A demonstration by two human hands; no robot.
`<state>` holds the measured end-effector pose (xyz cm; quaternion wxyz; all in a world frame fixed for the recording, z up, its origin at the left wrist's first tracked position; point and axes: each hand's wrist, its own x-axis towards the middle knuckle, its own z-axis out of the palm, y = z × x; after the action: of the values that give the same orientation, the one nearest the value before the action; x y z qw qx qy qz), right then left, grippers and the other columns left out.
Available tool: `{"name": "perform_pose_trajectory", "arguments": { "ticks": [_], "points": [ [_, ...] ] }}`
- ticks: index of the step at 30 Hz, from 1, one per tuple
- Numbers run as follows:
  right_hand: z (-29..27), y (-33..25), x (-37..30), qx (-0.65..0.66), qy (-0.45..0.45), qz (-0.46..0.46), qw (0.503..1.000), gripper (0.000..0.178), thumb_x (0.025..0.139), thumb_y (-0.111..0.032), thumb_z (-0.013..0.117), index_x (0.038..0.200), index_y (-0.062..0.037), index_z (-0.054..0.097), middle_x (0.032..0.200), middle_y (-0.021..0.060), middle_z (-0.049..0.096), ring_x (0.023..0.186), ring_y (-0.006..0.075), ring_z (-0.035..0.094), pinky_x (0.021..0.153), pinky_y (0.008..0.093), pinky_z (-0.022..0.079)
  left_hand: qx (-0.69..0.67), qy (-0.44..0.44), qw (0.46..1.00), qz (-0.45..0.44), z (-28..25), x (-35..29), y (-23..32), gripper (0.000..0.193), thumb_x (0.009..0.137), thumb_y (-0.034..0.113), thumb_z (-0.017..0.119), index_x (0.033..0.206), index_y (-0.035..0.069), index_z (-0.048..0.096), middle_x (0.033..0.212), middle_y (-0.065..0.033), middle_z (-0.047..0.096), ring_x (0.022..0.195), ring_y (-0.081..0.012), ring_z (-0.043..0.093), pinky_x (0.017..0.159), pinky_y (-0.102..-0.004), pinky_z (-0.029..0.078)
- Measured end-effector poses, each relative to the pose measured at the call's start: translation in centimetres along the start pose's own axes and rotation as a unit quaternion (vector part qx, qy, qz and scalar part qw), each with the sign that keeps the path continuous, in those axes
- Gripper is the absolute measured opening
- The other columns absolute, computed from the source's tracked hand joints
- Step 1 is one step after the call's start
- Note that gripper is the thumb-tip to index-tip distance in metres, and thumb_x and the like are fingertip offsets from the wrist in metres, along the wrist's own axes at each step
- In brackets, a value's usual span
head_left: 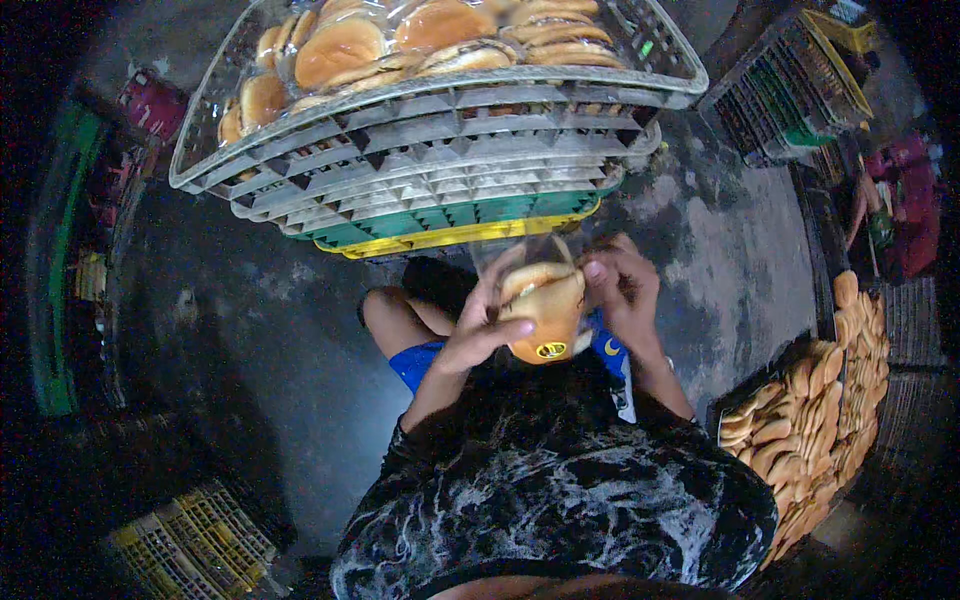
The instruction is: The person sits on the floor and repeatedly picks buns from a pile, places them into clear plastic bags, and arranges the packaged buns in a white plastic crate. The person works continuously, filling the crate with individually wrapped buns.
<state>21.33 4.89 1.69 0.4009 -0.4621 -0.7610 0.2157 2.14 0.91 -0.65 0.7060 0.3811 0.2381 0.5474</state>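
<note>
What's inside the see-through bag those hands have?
Golden-brown bread, with a yellow-and-black label showing low on its near side. The left hand covers part of its left edge, and its far side is hidden, so I can't count the pieces.

Straight ahead, the stack of crates walls off the far side; a hand gets past only over the top rim or around either end. To its left, the grey floor leaves a wide way through, down to the yellow crates at near left. On the right there's passage until the massed buns. Bagged bread plugs the gap between left hand and right hand. Far right looks tight, though it's too dim to be sure.
</note>
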Motion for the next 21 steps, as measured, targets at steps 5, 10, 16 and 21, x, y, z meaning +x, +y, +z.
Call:
{"name": "perform_pose_trajectory", "arguments": {
  "ticks": [5,10,16,21],
  "points": [
    [-0.2,-0.2,-1.1,0.328,-0.078,0.164,0.927,0.029,0.081,-0.03,0.056,0.073,-0.0019,0.057,0.078,0.002,0.056,0.074,0.012,0.05,0.066,0.0239,0.038,0.139,0.021,0.99,0.003,-1.4,0.6,0.8,0.097,0.061,0.009,0.073,0.134,0.007,0.01,0.139,-0.0123,0.014,0.128,-0.0217,0.016,0.1,-0.0357,0.022],
    [2.0,-1.5,0.8,0.622,-0.152,0.374,0.671,0.019,0.085,-0.022,0.049,0.085,-0.0035,0.055,0.08,0.0021,0.055,0.074,0.0108,0.051,0.066,0.0239,0.043,0.132,-0.041,0.99,-0.038,-1.5,1.2,2.9,0.057,0.063,0.008,0.071,0.114,-0.002,0.047,0.121,-0.0137,0.044,0.112,-0.0199,0.042,0.095,-0.0346,0.03],
    [4.5,-0.5,0.8,0.491,-0.086,0.228,0.836,0.019,0.079,-0.015,0.057,0.092,-0.0022,0.054,0.088,0.0037,0.056,0.083,0.0117,0.052,0.073,0.0249,0.043,0.098,0.096,0.989,0.05,-0.3,1.1,1.2,0.04,0.068,0.008,0.069,0.104,0.0,0.055,0.104,-0.0095,0.056,0.096,-0.0152,0.053,0.084,-0.027,0.04],
    [2.9,-1.5,1.4,0.35,-0.092,0.077,0.929,0.022,0.074,-0.015,0.063,0.091,-0.0021,0.056,0.082,0.003,0.057,0.079,0.012,0.053,0.071,0.0256,0.042,0.069,0.103,0.986,0.109,-1.8,0.3,-0.6,0.024,0.078,0.022,0.06,0.085,-0.002,0.058,0.085,-0.0047,0.059,0.077,-0.0098,0.053,0.072,-0.0239,0.043]
  ]
}}
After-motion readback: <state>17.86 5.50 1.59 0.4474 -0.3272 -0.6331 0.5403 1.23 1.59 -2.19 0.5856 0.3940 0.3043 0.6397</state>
